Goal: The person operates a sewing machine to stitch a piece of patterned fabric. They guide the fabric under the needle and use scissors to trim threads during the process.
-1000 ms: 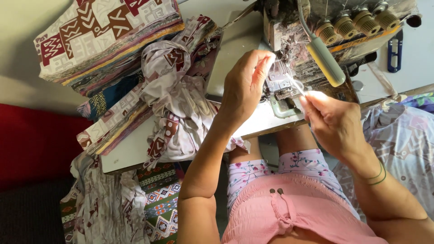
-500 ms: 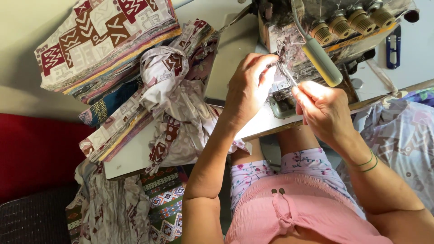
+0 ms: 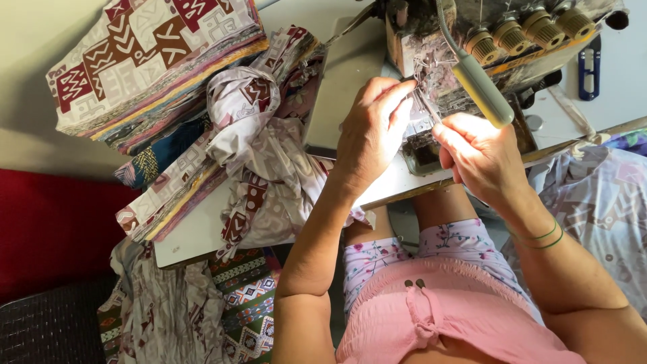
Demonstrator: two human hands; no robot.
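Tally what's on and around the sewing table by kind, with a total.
Hands at the needle area: 2, left hand and right hand
Sewing machine: 1
Tension knobs on the machine: 4
Stacks of patterned fabric: 2, the second stack lower down
Blue-handled snips: 1
Total: 10

Just beyond my left hand (image 3: 369, 138) I see the sewing machine (image 3: 472, 47): worn, matt metal, with dull brass-coloured tension knobs (image 3: 526, 30). Above my right hand (image 3: 482, 158) hangs a smooth plastic lamp tube (image 3: 482, 91). Left of both hands, soft matt printed cloth (image 3: 256, 155) lies crumpled on the smooth pale tabletop (image 3: 344, 67).
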